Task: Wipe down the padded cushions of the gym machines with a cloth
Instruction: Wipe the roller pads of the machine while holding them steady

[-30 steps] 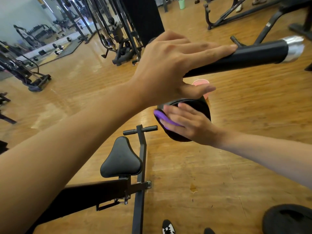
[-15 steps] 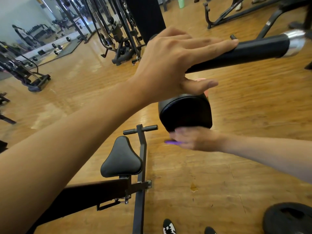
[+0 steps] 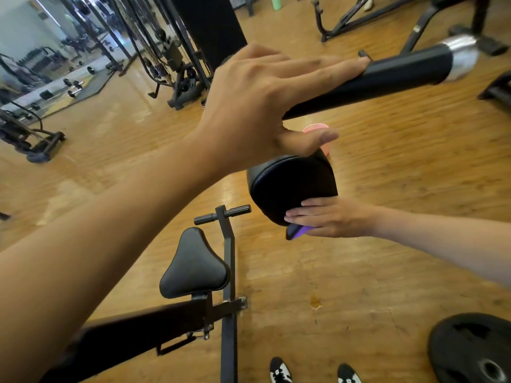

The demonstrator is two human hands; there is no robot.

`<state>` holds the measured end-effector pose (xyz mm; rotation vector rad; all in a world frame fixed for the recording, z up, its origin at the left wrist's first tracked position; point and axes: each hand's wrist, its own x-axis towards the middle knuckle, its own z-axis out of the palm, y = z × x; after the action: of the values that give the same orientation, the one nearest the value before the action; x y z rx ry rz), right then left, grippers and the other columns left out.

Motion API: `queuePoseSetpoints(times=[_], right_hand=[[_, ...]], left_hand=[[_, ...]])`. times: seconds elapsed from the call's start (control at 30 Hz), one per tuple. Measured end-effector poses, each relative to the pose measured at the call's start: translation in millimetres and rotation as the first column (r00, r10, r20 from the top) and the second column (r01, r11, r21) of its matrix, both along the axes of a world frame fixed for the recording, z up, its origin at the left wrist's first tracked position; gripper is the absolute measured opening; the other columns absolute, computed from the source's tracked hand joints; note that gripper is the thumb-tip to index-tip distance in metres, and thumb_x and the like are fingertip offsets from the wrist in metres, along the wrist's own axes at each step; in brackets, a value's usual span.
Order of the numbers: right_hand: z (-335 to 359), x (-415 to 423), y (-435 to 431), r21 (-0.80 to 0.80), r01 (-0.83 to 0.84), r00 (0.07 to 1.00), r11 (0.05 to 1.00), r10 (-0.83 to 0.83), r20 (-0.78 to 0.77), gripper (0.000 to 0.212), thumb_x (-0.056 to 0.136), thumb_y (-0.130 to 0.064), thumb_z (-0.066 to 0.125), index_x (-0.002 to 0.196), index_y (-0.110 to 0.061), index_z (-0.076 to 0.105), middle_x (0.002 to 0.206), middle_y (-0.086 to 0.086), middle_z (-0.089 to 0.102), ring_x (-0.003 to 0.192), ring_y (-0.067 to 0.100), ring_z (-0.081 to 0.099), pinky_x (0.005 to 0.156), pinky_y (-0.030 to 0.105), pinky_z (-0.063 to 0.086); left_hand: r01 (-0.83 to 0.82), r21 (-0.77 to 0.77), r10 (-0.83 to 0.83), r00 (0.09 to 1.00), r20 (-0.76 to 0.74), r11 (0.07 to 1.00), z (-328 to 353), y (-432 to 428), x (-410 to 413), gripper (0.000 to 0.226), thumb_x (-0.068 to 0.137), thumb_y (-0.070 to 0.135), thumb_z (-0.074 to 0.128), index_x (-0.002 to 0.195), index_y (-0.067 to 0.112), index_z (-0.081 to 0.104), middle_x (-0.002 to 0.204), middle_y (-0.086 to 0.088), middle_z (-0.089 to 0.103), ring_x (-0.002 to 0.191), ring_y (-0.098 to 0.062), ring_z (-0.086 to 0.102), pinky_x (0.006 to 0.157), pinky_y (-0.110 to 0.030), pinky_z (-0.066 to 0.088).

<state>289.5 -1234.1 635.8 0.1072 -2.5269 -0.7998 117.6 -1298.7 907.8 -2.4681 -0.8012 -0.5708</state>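
Pressing purple cloth [image 3: 300,232] against lower edge of round black padded cushion [image 3: 290,186], right hand [image 3: 331,217] fingers flat; left hand [image 3: 260,106] rests straight-fingered, unclenched, on black chrome-tipped bar [image 3: 401,70] above cushion.

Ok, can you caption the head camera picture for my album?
Left hand on the black bar, right hand pressing a purple cloth against the round pad.
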Motion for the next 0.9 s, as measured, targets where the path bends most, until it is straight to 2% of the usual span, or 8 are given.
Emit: queuePoseSetpoints(times=[0.07,0.23,0.4,0.5,0.63,0.7,0.8,0.9], right_hand=[[12,4,1,-0.029,-0.040,0.998,0.999,0.041,0.037,0.029,0.109,-0.007,0.047,0.119,-0.016,0.074,0.159,0.011,0.041,0.149,0.024,0.036,0.124,0.041,0.029],[55,-8,-1,-0.149,-0.052,0.940,0.987,-0.001,-0.340,0.031,0.101,-0.007,0.064,0.131,-0.011,0.069,0.148,0.012,0.055,0.140,0.025,0.049,0.115,0.045,0.041],[-13,34,0,-0.089,0.021,0.999,0.996,-0.017,0.044,0.027,0.109,-0.009,0.048,0.118,-0.013,0.073,0.163,0.008,0.035,0.151,0.020,0.034,0.120,0.040,0.035],[32,34,8,-0.148,-0.027,0.993,0.989,0.010,-0.115,0.021,0.104,-0.009,0.060,0.119,-0.015,0.073,0.155,0.009,0.047,0.144,0.023,0.045,0.114,0.045,0.043],[54,19,12,-0.225,-0.030,0.904,0.974,-0.069,-0.421,0.036,0.097,-0.002,0.068,0.131,-0.015,0.062,0.148,0.013,0.052,0.140,0.032,0.049,0.114,0.049,0.043],[18,26,9,-0.252,0.043,0.925,0.967,-0.133,-0.355,0.032,0.096,-0.002,0.070,0.126,-0.015,0.068,0.151,0.010,0.051,0.142,0.029,0.047,0.117,0.048,0.039],[-9,42,7,-0.176,0.108,0.986,0.979,-0.128,-0.110,0.022,0.101,-0.006,0.064,0.117,-0.018,0.075,0.157,0.005,0.045,0.145,0.022,0.043,0.117,0.048,0.040],[39,28,16,-0.189,0.057,0.938,0.980,-0.118,-0.326,0.025,0.099,-0.005,0.066,0.121,-0.017,0.073,0.153,0.012,0.049,0.143,0.028,0.046,0.118,0.046,0.037]], left_hand=[[-0.009,0.005,0.009,1.000,-0.001,1.000,1,0,-2,0.069,0.105,0.065,0.030,0.146,0.019,0.060,0.139,0.007,0.067,0.102,-0.021,0.073,0.092,-0.042,0.049],[-0.006,0.014,0.006,1.000,-0.001,1.000,1,-3,-1,0.066,0.105,0.064,0.032,0.144,0.019,0.061,0.137,0.007,0.068,0.103,-0.021,0.074,0.091,-0.042,0.051],[0.000,-0.006,-0.001,1.000,-0.009,1.000,1,-5,-2,0.067,0.105,0.064,0.032,0.146,0.019,0.059,0.138,0.007,0.067,0.106,-0.021,0.073,0.094,-0.044,0.050],[0.005,-0.009,-0.005,1.000,-0.008,1.000,1,0,-1,0.066,0.106,0.064,0.034,0.146,0.018,0.059,0.137,0.006,0.067,0.104,-0.022,0.074,0.094,-0.043,0.050],[0.005,-0.005,-0.005,1.000,-0.008,1.000,1,1,1,0.064,0.107,0.063,0.034,0.146,0.018,0.058,0.137,0.004,0.068,0.109,-0.021,0.073,0.093,-0.043,0.051],[0.006,-0.013,-0.006,1.000,-0.013,1.000,2,1,3,0.065,0.107,0.062,0.034,0.147,0.017,0.058,0.137,0.004,0.068,0.110,-0.022,0.072,0.093,-0.045,0.052],[-0.004,-0.016,0.004,1.000,-0.014,1.000,3,2,3,0.065,0.107,0.063,0.035,0.147,0.017,0.058,0.137,0.004,0.067,0.109,-0.022,0.073,0.092,-0.048,0.053],[-0.001,-0.017,0.001,1.000,-0.021,1.000,4,3,0,0.065,0.107,0.062,0.036,0.147,0.016,0.058,0.137,0.002,0.067,0.106,-0.024,0.074,0.089,-0.050,0.054]])
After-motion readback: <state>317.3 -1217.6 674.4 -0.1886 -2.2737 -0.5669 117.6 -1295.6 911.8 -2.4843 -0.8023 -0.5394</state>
